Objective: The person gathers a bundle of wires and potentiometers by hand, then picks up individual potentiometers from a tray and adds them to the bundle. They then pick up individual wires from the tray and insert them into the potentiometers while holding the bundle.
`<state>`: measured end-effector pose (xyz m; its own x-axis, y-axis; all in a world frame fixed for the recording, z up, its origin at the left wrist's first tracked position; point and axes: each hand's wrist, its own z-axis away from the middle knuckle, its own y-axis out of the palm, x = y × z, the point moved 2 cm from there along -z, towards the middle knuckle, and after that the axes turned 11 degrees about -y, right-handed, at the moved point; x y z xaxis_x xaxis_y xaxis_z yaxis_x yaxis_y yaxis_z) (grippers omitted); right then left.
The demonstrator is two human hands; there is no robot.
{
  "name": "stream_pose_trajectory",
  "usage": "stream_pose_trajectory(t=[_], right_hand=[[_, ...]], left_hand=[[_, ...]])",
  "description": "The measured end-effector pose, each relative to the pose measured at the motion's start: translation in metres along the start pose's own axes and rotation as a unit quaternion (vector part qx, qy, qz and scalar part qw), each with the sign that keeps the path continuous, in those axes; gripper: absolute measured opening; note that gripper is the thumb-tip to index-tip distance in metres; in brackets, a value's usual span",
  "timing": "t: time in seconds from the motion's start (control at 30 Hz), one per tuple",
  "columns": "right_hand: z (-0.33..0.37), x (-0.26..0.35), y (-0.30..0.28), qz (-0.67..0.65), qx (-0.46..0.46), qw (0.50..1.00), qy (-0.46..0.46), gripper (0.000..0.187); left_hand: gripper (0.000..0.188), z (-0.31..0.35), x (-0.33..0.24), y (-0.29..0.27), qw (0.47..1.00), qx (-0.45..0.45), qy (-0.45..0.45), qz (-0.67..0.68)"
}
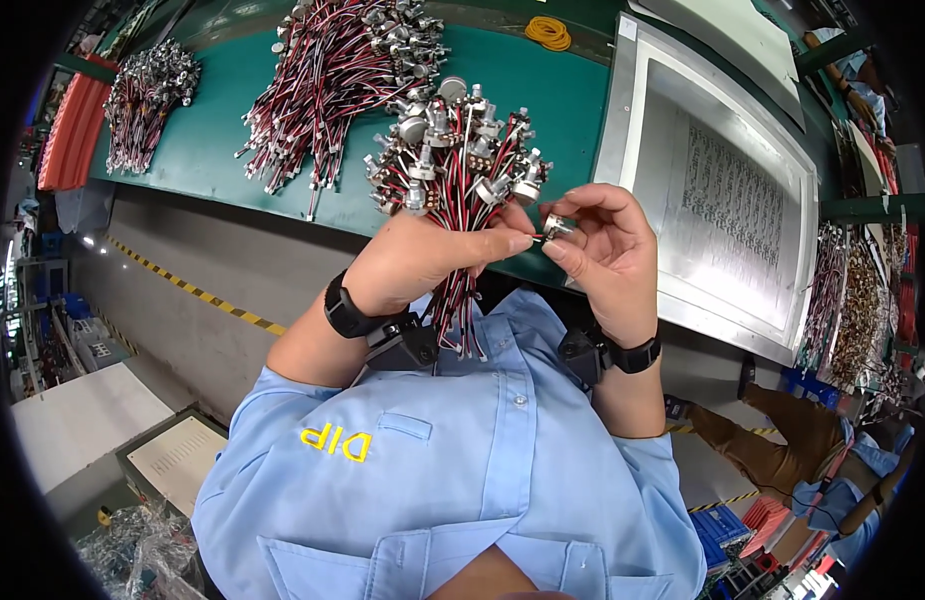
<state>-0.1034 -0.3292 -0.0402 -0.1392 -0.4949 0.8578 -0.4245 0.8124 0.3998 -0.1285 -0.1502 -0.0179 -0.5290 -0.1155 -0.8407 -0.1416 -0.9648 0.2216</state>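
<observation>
My left hand [407, 255] is closed round a thick bundle of wired potentiometers [452, 165]. Their silver bodies and shafts fan out above the fist, and red, black and white wires with small white plugs hang below it. Just to the right, my right hand [617, 245] pinches a single potentiometer [559, 227] between thumb and fingers. A short stretch of its red wire runs toward my left thumb and index fingertip, which meet close beside it. Both hands are held over the near edge of the green table [562, 120].
A large heap of wired potentiometers [332, 90] lies beyond my left hand, with a smaller heap [150, 105] farther left by red trays [77, 125]. A framed metal stencil [722, 190] rests at right. Near the back is a yellow coil [548, 33]. Other people are at the right edge.
</observation>
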Motion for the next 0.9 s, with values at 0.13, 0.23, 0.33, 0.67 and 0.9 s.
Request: stream_pose_trajectory(t=[0.13, 0.23, 0.33, 0.67, 0.9], right_hand=[[0.000, 0.000, 0.002, 0.028, 0.012, 0.999, -0.030, 0.036], [0.000, 0.001, 0.003, 0.051, 0.013, 0.998, -0.046, 0.031], [0.003, 0.008, 0.003, 0.226, 0.099, 0.969, -0.011, 0.022], [-0.024, 0.027, 0.025, 0.291, 0.018, 0.955, -0.059, 0.016], [-0.027, 0.013, 0.029, 0.346, 0.088, 0.921, -0.157, 0.022]], left_hand=[[0.012, 0.001, -0.001, 0.000, 1.000, -0.002, 0.003, -0.002], [0.013, 0.001, 0.000, -0.002, 1.000, 0.004, 0.005, 0.002], [0.014, -0.001, -0.003, -0.001, 0.999, 0.005, 0.031, 0.031], [0.020, 0.005, -0.004, -0.007, 0.998, 0.057, 0.006, -0.013], [0.014, 0.009, -0.004, -0.017, 0.999, 0.024, -0.002, 0.045]])
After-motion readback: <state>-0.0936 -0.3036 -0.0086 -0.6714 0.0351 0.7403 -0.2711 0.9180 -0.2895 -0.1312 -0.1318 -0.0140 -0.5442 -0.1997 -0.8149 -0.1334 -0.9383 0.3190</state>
